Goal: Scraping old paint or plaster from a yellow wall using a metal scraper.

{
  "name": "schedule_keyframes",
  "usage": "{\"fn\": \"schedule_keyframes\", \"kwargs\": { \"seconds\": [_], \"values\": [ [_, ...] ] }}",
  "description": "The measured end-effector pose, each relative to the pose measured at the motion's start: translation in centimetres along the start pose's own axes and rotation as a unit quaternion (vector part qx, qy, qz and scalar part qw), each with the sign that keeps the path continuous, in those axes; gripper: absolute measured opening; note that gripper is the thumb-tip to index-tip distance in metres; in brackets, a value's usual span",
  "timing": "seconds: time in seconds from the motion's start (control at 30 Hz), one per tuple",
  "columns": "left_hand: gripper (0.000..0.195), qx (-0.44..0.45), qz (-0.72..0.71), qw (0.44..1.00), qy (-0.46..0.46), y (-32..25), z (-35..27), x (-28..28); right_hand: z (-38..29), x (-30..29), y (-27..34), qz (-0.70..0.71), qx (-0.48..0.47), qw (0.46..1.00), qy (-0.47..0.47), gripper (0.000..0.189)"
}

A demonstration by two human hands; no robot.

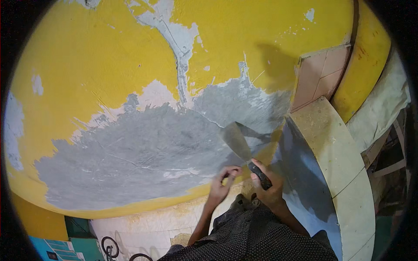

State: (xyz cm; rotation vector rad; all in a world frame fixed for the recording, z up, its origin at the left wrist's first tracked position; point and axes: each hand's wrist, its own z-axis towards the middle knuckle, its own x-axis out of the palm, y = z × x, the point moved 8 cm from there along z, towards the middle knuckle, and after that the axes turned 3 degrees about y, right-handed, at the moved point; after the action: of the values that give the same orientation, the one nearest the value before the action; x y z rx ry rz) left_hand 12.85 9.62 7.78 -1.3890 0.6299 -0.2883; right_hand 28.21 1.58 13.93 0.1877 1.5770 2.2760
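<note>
My right hand point(270, 185) is wrapped around the dark handle of a scraper point(235, 141). The scraper's wide metal blade points up and to the left, in front of a yellow painted wall point(98, 58). Behind the blade is a large bare grey patch point(147, 140) with ragged edges and a thin crack through it. I cannot tell whether the blade touches the wall. To the left of the handle, my left hand point(222, 186) is loosely curled and a little blurred, with nothing visible in it. A whitish stripped strip point(181, 52) runs up from the grey patch.
On the right, a pale stone-like ledge point(346, 163) tops a blue side wall point(303, 176). Pinkish tiles point(321, 75) meet the yellow wall above it. A whitish sheet point(382, 111) hangs at far right. Below lie a pale tiled floor point(143, 233) and a bicycle wheel point(110, 247).
</note>
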Motion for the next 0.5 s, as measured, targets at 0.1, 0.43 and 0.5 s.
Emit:
{"fn": "schedule_keyframes", "kwargs": {
  "seconds": [0.1,0.43,0.5],
  "values": [
    [0.020,-0.004,-0.021,0.996,-0.088,-0.9,0.0,-4.4,-1.2,-1.9,-1.4,-0.027,-0.006,0.999,-0.033,0.034],
    [0.026,0.060,-0.043,0.980,-0.187,-4.5,0.0,-10.2,-0.3,-2.2,1.4,-0.063,-0.057,0.994,-0.071,0.037],
    [0.027,0.062,-0.042,0.980,-0.182,-4.3,0.0,-10.2,0.4,-1.7,2.6,-0.062,-0.068,0.994,-0.066,0.038]
  ]
}}
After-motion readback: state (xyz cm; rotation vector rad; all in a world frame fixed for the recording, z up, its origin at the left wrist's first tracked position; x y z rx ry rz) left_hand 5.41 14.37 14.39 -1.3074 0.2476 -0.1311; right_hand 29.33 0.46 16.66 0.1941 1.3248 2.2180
